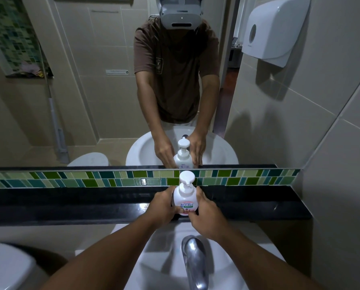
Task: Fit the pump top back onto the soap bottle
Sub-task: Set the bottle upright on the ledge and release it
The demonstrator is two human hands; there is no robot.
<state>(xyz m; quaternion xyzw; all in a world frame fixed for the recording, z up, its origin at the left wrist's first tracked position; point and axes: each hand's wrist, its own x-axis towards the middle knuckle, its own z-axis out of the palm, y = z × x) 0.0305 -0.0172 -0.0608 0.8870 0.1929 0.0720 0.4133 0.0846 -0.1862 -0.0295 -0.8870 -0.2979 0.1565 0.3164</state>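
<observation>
Two hands, left hand (163,208) and right hand (206,214), clasp the white plastic soap bottle (184,200) upright on the glossy black stone ledge (70,204) below the mirror (91,80); white pump top (186,178) seated.

Bottle (184,198) on ledge (70,203) behind tap (193,258)

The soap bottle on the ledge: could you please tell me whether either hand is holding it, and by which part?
Both hold it: the left hand and right hand clasp the lower body of the soap bottle from either side. The pump top is untouched.
</observation>
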